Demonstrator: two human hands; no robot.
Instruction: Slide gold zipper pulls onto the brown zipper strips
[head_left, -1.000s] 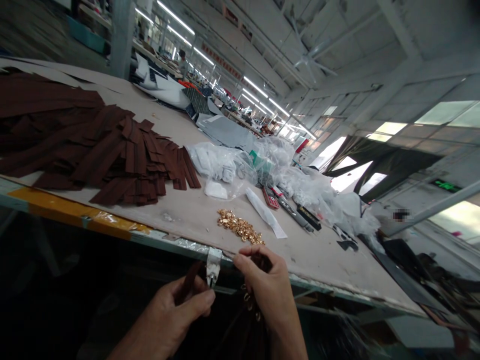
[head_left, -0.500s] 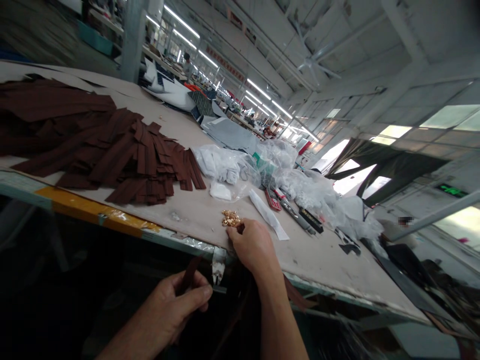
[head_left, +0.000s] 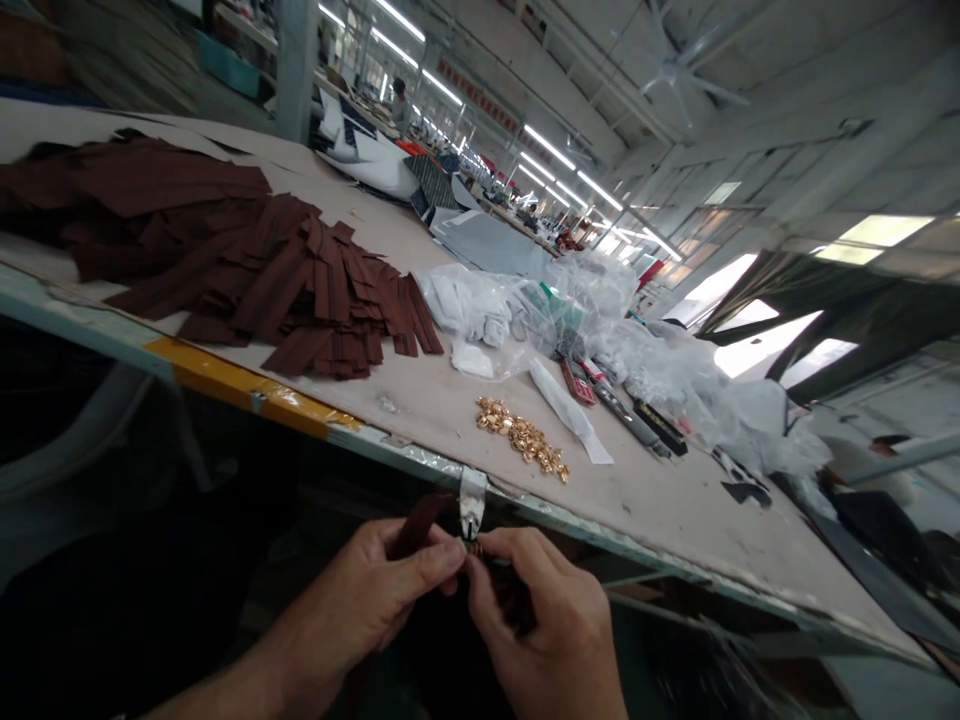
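My left hand [head_left: 367, 590] pinches a brown zipper tape [head_left: 417, 526] just below the table edge. Opposite it, my right hand [head_left: 559, 610] grips a small gold zipper slider [head_left: 474, 547], mostly hidden by the fingertips. Both sets of fingertips nearly meet under a taped metal holder [head_left: 472, 492] fixed to the table edge. Whether the tape is inside the slider I cannot tell. A heap of gold zipper sliders [head_left: 525, 438] lies on the table above my right hand. Farther left spreads a large pile of brown zipper tapes [head_left: 300, 275].
Clear plastic bags [head_left: 480, 305] with white contents sit behind the sliders. Near them are a white strip [head_left: 570, 410], a red box [head_left: 578, 382], a grey tool [head_left: 626, 415] and a black box [head_left: 660, 427]. Yellow tape [head_left: 240, 385] covers part of the table edge [head_left: 412, 455].
My right hand has drawn back from the gold heap to the holder with a slider, uncovering the heap. My left hand has come closer to it, still pinching the tape. The view has shifted.
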